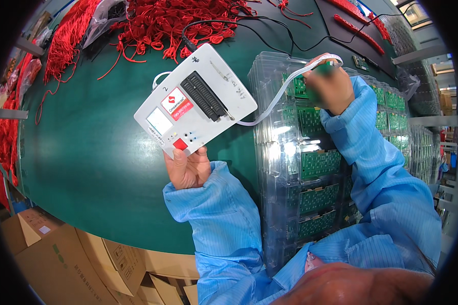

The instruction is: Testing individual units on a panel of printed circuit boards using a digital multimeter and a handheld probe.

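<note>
My left hand (187,168) grips the lower corner of a white chip programmer (193,96), the thumb at its red button (180,144). The programmer has a black chip socket (204,95) and a small lit screen (159,121). A flat white ribbon cable (285,86) runs from its right edge to my right hand (333,84), which is closed on the cable's end. Something green lies at those fingers, partly blurred; the contact there cannot be made out. Under my right hand are stacked clear plastic trays (272,147) holding green circuit boards (319,163).
A heap of red cords (183,23) covers the far left of the green table (86,137). A black cable (259,19) runs from the programmer across the back. More red bundles (359,33) lie at far right. Cardboard boxes (61,259) stand below the table's near left edge.
</note>
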Available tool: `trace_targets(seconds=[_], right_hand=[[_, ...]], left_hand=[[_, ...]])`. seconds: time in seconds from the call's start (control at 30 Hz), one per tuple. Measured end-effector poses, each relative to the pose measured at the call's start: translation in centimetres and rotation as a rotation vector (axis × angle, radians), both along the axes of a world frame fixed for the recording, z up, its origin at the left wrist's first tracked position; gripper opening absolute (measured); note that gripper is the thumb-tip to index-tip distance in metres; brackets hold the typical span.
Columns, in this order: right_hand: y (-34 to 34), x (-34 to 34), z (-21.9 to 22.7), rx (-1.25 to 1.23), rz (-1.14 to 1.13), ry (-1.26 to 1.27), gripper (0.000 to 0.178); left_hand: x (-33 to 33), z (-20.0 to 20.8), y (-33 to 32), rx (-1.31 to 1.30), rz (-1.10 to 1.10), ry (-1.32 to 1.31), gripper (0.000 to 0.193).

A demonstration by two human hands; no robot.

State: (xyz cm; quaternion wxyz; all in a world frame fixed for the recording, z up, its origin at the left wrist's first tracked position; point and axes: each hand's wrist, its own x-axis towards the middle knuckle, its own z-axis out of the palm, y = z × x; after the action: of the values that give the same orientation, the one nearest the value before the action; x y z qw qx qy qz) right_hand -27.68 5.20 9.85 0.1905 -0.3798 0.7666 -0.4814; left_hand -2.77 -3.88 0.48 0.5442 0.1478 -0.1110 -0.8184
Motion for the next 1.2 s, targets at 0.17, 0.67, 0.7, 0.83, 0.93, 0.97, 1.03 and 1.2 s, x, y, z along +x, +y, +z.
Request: trace_targets(seconds=[0.17,0.67,0.7,0.83,0.93,0.97,1.03,1.2], right_hand=[[-0.03,0.01,-0.01,0.000,-0.007,-0.002,0.005],[0.11,-0.25,-0.19,0.005,0.009,0.012,0.012],[0.11,-0.25,-0.21,0.004,0.011,0.010,0.011],[0.07,-0.20,-0.24,-0.002,0.014,0.007,0.009],[0.04,-0.10,-0.33,-0.002,-0.002,0.001,0.006],[0.05,-0.07,-0.36,-0.015,0.008,0.002,0.006],[0.12,-0.08,-0.41,-0.014,0.009,-0.003,0.006],[0.34,-0.18,-0.63,-0.039,0.017,0.011,0.006]], left_hand=[[0.00,0.06,0.05,0.000,0.002,-0.004,0.052],[-0.01,0.36,0.11,0.003,0.006,-0.010,0.053],[-0.01,0.39,0.11,0.005,0.008,-0.010,0.054],[-0.05,0.60,0.14,0.010,0.017,-0.013,0.054],[-0.04,0.67,0.21,0.010,0.039,-0.025,0.053],[-0.02,0.64,0.21,0.016,0.028,-0.016,0.053],[0.03,0.52,0.13,0.013,0.022,-0.006,0.053],[0.08,0.22,0.03,0.012,0.024,0.014,0.052]])
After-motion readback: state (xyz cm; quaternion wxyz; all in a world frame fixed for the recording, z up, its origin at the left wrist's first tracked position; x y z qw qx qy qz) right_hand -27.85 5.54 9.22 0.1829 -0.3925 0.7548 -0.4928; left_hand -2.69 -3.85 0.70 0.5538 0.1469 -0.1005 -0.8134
